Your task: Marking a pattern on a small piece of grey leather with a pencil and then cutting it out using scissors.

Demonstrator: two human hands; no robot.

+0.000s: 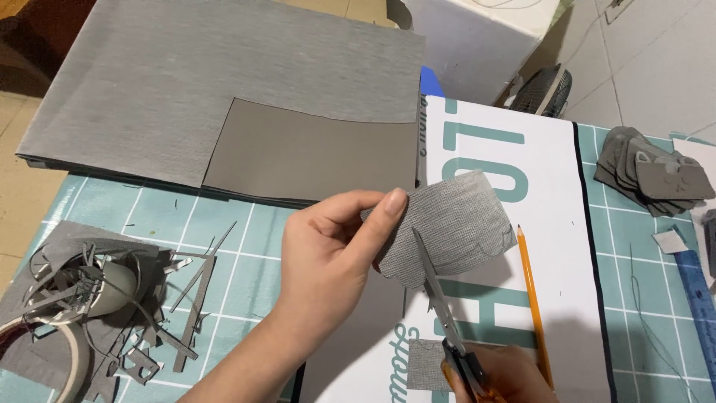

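My left hand (pixel 328 257) pinches a small grey textured fabric piece (pixel 455 224) by its left edge, holding it above the white board. My right hand (pixel 514 377), at the bottom edge of the view, grips scissors (pixel 440 298) with orange handles. The blades point up and cut into the lower edge of the fabric piece along a drawn curved line. A small grey offcut (pixel 426 366) lies below, beside the scissors.
An orange pencil (pixel 533 302) lies on the white printed board (pixel 552 186). Large grey fabric sheets (pixel 224 82) cover the back left. Grey scraps and a tape roll (pixel 89 298) sit at left. A stack of cut grey shapes (pixel 652 175) and a blue ruler (pixel 701 298) are at right.
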